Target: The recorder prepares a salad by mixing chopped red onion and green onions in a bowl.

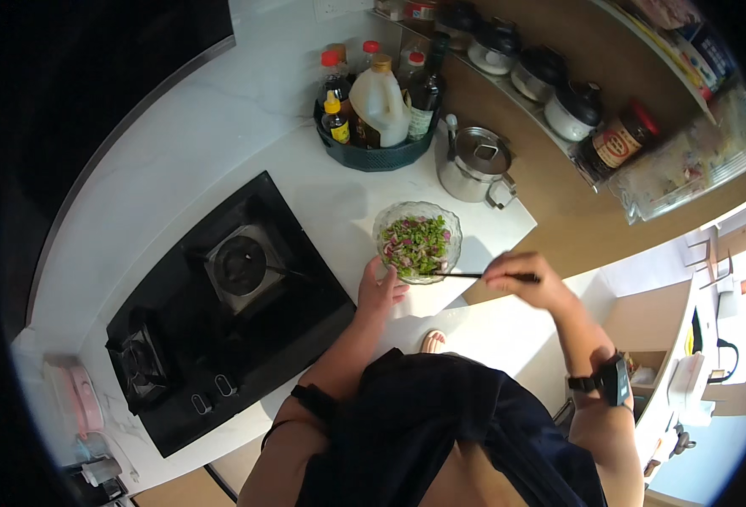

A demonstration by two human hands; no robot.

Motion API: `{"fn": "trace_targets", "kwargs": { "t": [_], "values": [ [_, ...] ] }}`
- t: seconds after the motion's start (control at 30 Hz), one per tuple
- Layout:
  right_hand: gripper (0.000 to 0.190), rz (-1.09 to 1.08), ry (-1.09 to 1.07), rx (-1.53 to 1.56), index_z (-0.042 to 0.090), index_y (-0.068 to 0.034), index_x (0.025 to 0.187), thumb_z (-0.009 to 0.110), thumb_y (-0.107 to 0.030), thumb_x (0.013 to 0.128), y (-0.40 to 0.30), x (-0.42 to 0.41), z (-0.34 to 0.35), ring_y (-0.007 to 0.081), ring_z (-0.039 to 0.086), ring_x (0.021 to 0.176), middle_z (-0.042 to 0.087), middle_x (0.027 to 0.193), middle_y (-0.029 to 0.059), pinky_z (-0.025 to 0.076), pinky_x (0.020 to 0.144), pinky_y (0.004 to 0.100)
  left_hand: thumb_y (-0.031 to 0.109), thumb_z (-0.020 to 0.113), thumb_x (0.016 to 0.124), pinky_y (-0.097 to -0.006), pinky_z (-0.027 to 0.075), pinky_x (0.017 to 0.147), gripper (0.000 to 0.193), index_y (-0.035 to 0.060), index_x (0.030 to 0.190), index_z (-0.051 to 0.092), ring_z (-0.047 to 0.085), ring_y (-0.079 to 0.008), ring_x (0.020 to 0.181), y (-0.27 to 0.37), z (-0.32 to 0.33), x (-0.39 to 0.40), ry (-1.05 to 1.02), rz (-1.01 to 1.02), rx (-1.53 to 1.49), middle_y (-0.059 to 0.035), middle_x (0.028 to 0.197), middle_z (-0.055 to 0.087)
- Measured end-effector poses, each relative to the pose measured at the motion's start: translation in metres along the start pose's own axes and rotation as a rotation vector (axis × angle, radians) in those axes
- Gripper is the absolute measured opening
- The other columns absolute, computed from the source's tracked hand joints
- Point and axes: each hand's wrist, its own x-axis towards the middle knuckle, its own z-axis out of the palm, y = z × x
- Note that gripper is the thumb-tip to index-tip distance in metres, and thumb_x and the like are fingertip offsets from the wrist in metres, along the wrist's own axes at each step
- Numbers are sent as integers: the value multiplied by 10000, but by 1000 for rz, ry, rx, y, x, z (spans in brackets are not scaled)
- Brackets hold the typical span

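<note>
A clear glass bowl [455,237] stands near the counter's corner, filled with chopped green herbs and pieces of purple onion [416,244]. My left hand [379,288] rests against the bowl's near left side, thumb near the rim and fingers along the outer wall. To the right of the bowl, my right hand [522,279] grips dark chopsticks [458,275], held nearly level. Their tips reach over the bowl's near rim into the chopped mix; whether they touch the glass I cannot tell.
A black gas hob [297,329] lies left of the bowl. Behind the bowl stand a dark green tray [373,158] of sauce bottles and a lidded steel pot [474,171]. Seasoning jars [569,114] line a wall shelf at upper right. A pink appliance [85,396] sits far left.
</note>
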Motion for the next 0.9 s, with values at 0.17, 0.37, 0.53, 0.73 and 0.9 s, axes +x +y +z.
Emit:
{"fn": "trace_targets", "kwargs": {
  "t": [0.17,0.37,0.53,0.73,0.9],
  "values": [
    [130,246,100,45,646,8,831,678,-91,753,2,14,-25,127,537,663,617,748,59,424,623,241,165,517,854,-274,498,496,515,48,1302,293,646,-198,660,16,2,17,86,51,275,-148,800,623],
    [125,-140,103,-69,638,-4,840,669,-97,762,-30,16,17,236,568,626,604,746,114,445,577,311,133,530,825,-262,498,478,485,25,1276,387,625,-170,583,40,-17,34,-5,35,408,-124,761,620],
    [131,-23,-18,-20,637,8,845,661,-96,770,-10,7,10,194,571,650,614,751,104,440,599,298,126,531,822,-274,487,479,482,29,1277,403,614,-166,572,35,-20,36,-10,106,472,-98,707,600],
    [150,223,97,112,632,43,833,648,-100,791,2,18,-28,135,585,712,617,753,79,459,658,255,141,538,822,-297,475,514,445,18,1241,454,612,-169,563,57,-30,58,-112,240,809,-91,636,578],
    [150,203,190,369,625,51,832,634,-97,809,4,40,-14,123,595,715,627,741,76,471,663,234,166,565,827,-293,472,495,490,33,1274,416,620,-172,562,44,-32,50,-49,292,794,-93,639,594]
  ]
}}
